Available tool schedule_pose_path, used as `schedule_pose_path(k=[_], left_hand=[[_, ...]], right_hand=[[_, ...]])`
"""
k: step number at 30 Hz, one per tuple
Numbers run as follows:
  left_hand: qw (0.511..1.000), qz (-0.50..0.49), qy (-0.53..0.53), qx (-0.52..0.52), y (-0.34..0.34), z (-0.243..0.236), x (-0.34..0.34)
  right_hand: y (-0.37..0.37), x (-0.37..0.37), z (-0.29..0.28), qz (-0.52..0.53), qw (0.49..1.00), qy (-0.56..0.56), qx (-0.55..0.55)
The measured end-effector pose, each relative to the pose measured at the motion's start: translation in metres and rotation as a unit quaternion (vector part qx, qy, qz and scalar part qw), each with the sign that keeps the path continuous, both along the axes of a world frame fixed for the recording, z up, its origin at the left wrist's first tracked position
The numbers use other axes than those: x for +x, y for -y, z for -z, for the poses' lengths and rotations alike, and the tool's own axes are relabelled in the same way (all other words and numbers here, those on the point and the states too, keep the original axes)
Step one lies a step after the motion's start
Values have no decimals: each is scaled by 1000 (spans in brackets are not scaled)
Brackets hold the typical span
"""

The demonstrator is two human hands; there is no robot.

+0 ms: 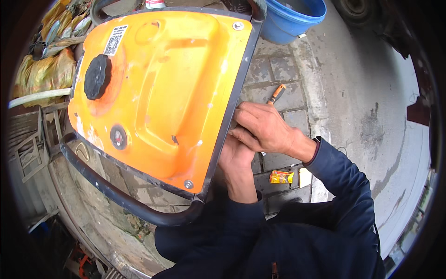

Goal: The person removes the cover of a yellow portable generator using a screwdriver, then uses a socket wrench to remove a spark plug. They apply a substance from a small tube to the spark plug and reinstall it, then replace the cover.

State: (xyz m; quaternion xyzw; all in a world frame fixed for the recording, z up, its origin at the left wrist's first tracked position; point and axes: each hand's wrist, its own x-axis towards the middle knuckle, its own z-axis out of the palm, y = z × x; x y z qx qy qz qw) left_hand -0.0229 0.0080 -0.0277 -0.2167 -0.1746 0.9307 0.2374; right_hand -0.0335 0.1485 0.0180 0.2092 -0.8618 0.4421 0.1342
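Note:
An orange tank top (160,107) of a machine fills the left of the head view, with a black cap (96,76), a round gauge (118,137) and a black tubular frame (130,199). At the tank's right side, my right hand (265,130) has its fingers curled at the edge; what they grip is hidden. My left hand (236,160) reaches up beneath it, its fingers out of sight behind my right hand and the machine. Just beyond my hands an orange-and-black handled tool (277,94) lies on the pavement. A yellow packet (281,176) lies below them beside a pale piece (304,177).
A blue bucket (291,21) stands at the back. Yellow sacks (42,76), a pale pipe (39,96) and scrap frames (35,153) crowd the left. A raised pale edging (309,100) runs between the paving and the smooth ground (371,121) on the right.

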Motion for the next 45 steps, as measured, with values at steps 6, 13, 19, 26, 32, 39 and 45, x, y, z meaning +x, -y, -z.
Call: schedule_pose_path(k=[6,13,19,26,32,39,45], left_hand=[[994,-58,-35,-88,-6,-12,0],[993,-51,-89,-61,-9,-1,-6],[943,-43,-181,-277,7,11,2],[972,25,-220,-84,11,1,-18],[993,-34,-103,-37,-6,-14,-14],[990,-18,-118,-69,-4,-19,-8],[983,34,-74,-166,13,-14,-12]], right_hand=[[10,11,-15,55,993,103,-31],[-2,-5,0,13,995,76,-61],[1,0,30,-31,986,15,-165],[-14,1,8,-18,990,85,-107],[-12,-6,11,6,998,35,-45],[-8,-6,27,-21,997,-41,-69],[-2,6,33,8,981,-91,-170]])
